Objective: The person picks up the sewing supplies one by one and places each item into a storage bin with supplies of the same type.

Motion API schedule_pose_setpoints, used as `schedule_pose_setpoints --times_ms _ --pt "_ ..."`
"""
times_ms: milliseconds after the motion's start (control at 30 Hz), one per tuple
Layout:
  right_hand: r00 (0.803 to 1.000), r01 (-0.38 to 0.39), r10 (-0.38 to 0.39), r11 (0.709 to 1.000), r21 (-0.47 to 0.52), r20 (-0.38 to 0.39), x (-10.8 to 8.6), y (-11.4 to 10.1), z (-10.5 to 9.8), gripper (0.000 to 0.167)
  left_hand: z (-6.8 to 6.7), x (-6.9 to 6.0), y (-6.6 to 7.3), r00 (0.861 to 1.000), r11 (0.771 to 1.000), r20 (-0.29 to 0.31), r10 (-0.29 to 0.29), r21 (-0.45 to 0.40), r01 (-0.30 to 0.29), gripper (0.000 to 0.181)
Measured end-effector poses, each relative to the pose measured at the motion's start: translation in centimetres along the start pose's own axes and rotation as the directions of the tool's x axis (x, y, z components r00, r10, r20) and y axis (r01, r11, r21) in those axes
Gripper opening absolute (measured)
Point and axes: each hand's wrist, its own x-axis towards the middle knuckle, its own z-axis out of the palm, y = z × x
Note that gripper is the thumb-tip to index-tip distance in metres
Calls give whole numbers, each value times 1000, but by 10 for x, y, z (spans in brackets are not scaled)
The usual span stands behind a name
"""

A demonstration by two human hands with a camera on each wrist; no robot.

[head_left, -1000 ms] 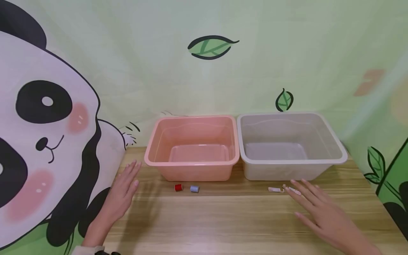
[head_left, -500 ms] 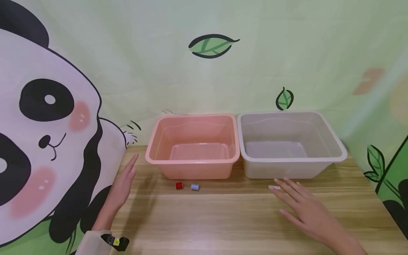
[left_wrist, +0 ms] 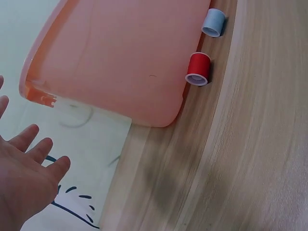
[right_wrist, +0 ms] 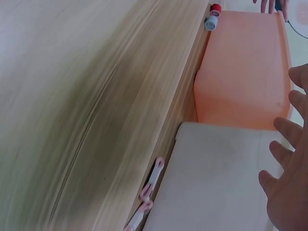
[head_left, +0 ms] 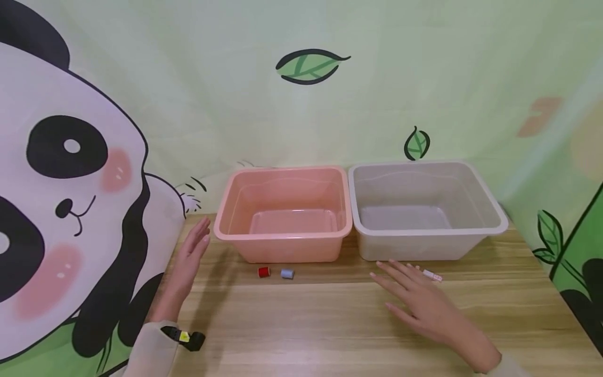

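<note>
My left hand (head_left: 185,264) is held up beside the left end of the pink tub (head_left: 287,250), its fingers extended and holding nothing. In front of that tub lie a red thread spool (head_left: 264,272) and a light blue thread spool (head_left: 287,274), both on their sides. My right hand (head_left: 416,302) hovers over the table before the grey tub (head_left: 414,245), fingers spread, nothing in them. It partly covers two small white strips with pink ends; one strip (head_left: 432,275) shows past the knuckles. The right wrist view has both, the upper strip (right_wrist: 153,178) and the lower strip (right_wrist: 138,217), end to end.
The two tubs stand side by side at the back of the wooden table (head_left: 301,324), with nothing visible inside. Behind them hangs a green curtain (head_left: 212,94) printed with a panda and leaves. A wrist camera (head_left: 185,337) sits on the left cuff.
My right hand has moved left across the front of the grey tub, over the white strips. My left hand has shifted slightly forward. The spools and strips lie where they were.
</note>
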Motion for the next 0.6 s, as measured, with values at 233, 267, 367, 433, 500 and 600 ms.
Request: schedule_pose_setpoints --times_ms 233,267,367,433,500,600 --pt "1000 25 -25 999 30 2 14 -7 10 59 2 5 -1 1000 999 3 -27 -31 27 57" --pt "999 32 -32 999 34 -3 16 -8 12 59 3 6 -1 1000 999 4 -30 -33 30 57" --pt "999 39 -39 998 43 -4 19 -10 15 58 3 8 -2 999 999 3 -35 -34 35 57" --pt "999 39 -39 998 51 -1 22 -11 16 58 3 9 -2 999 999 -2 -39 -27 39 57" --pt "999 42 -42 998 49 -3 24 -12 17 57 2 10 -2 999 999 -8 -42 -29 42 56" --pt "999 41 -42 998 54 6 27 -13 18 57 1 12 -2 999 998 -18 -49 -35 48 56"
